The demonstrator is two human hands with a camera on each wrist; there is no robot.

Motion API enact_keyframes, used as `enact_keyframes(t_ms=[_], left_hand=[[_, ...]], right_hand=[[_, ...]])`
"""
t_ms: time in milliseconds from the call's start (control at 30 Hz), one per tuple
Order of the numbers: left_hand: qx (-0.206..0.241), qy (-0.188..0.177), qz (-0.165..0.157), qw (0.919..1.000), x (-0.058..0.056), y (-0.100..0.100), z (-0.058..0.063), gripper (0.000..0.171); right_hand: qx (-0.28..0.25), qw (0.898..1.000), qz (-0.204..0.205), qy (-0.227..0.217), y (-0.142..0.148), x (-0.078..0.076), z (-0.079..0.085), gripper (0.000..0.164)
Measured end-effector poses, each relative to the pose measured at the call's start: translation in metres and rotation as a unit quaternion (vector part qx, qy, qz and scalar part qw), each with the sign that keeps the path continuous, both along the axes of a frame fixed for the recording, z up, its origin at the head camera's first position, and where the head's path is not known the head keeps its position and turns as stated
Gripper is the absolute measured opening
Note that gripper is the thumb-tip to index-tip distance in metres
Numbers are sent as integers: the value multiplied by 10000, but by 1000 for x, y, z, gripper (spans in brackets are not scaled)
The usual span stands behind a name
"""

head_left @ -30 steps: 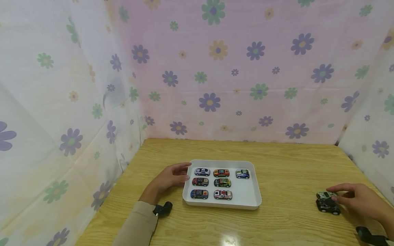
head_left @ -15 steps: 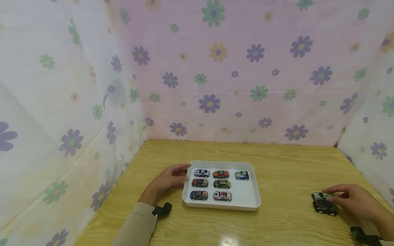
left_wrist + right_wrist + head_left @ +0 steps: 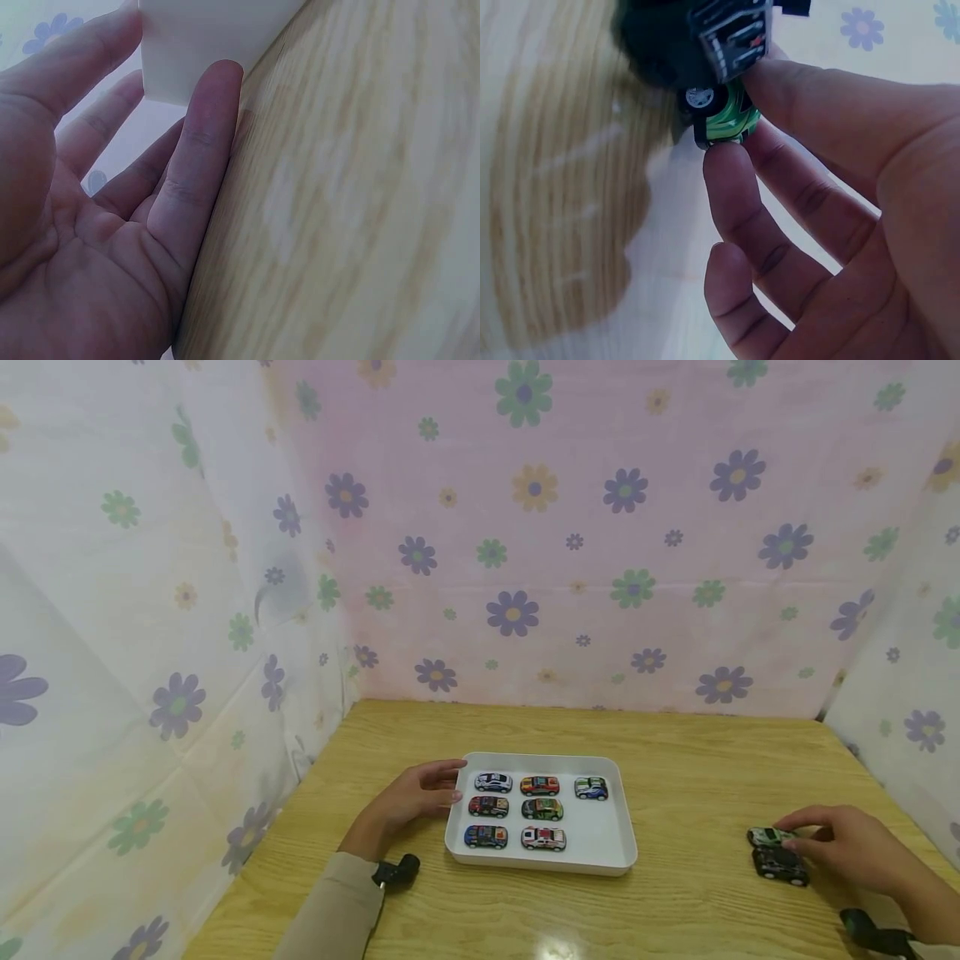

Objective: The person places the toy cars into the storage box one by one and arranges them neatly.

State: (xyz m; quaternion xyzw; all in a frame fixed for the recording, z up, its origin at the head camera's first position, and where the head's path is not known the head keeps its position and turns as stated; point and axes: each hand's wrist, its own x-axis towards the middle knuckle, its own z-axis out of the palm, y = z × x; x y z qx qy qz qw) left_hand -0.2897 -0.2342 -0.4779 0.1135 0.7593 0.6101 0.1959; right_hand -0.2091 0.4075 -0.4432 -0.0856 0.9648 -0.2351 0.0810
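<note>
My right hand holds a green toy car by its right end, thumb on the near side and fingers behind. A black toy car stands right beside it on the near side, close against the thumb. In the right wrist view, a fingertip meets the end of the green toy car, and the black toy car covers part of it. My left hand rests at the left side of a white tray, its fairly straight fingers touching the wall.
Inside the tray stand several toy cars, among them a white and blue one, a red and yellow one and a blue, white and green one. The wooden table meets a flowered cloth at the back.
My right hand has moved left along the table, and the green and black toy cars have shifted left with it, side by side. My left hand and the tray stay where they were.
</note>
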Motion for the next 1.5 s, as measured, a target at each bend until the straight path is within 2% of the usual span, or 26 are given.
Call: enact_keyframes(t_ms=[200,633,1067,1500], left_hand=[[8,-26,5,10000,0,0,-1,63],[42,-21,-5,10000,0,0,-3,65],[-7,-89,91,9999,-1,-1,-4,63],[41,-26,24,10000,-1,-1,-4,63]], right_hand=[[-136,9999,14,-102,-7,-5,7,37],[-156,9982,239,524,-27,-9,16,32],[-257,9971,259,675,-48,-12,27,34],[-449,9914,359,1173,-69,-17,34,27]])
